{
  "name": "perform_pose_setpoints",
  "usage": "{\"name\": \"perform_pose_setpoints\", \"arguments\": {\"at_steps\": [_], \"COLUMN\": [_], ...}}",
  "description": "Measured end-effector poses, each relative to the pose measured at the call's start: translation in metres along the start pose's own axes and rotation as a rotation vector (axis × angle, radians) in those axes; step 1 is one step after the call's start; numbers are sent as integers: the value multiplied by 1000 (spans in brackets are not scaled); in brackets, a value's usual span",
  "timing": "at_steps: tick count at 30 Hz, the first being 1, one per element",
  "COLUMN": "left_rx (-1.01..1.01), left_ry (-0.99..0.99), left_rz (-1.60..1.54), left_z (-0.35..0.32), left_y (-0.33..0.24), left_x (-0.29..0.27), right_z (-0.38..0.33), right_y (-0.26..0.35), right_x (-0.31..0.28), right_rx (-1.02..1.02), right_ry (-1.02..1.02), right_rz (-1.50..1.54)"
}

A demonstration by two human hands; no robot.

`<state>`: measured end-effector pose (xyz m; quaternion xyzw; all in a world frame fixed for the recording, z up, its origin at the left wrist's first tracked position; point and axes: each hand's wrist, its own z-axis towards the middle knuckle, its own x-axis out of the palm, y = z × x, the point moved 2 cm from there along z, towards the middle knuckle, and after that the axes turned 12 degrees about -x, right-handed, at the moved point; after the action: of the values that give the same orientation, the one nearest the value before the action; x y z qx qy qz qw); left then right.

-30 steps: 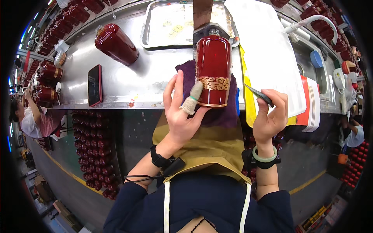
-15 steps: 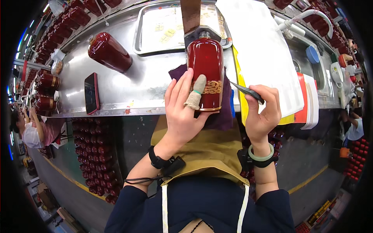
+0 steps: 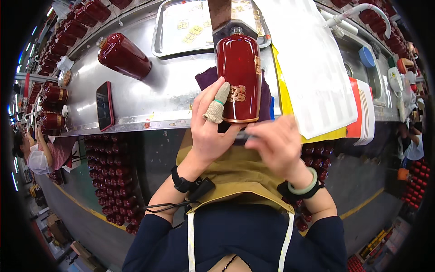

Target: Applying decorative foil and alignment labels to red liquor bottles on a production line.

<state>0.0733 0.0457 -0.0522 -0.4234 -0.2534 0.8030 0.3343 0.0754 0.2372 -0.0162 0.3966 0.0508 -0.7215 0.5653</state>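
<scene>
My left hand (image 3: 210, 131) is closed round the lower left side of a dark red glass bottle (image 3: 238, 59). A knitted cloth cot covers one of its fingers, which lies along the glass. The bottle is tilted, its base toward me and its neck at a dark metal rest (image 3: 235, 27). Gold decoration (image 3: 237, 94) shows low on its front, and another gold patch sits at its right edge. My right hand (image 3: 276, 143), smeared by motion, is beside the bottle's base with its fingers pinched on dark pointed tweezers (image 3: 244, 137), only partly visible.
A second red bottle (image 3: 124, 56) and a phone (image 3: 105, 105) lie on the steel bench at left. Behind is a metal tray (image 3: 170, 43) with gold pieces. White sheets (image 3: 312, 68) and a sink with a tap (image 3: 358, 11) are at right. Many red bottles stand below.
The bottle has turned, so its gold band has given way to a separate gold motif. My right hand has swung left and nearer to me, from the bottle's right side to its base.
</scene>
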Motion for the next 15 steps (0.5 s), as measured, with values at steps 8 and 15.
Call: {"name": "perform_pose_setpoints", "arguments": {"at_steps": [8,15], "left_rx": [-128,-129], "left_ry": [130,69], "left_rz": [-150,-101], "left_z": [-7,4], "left_y": [17,1], "left_x": [-1,2], "right_z": [-7,-13], "right_y": [9,-4], "right_x": [3,6], "right_rx": [-101,-137], "right_ry": [47,-60], "right_rz": [31,-50]}}
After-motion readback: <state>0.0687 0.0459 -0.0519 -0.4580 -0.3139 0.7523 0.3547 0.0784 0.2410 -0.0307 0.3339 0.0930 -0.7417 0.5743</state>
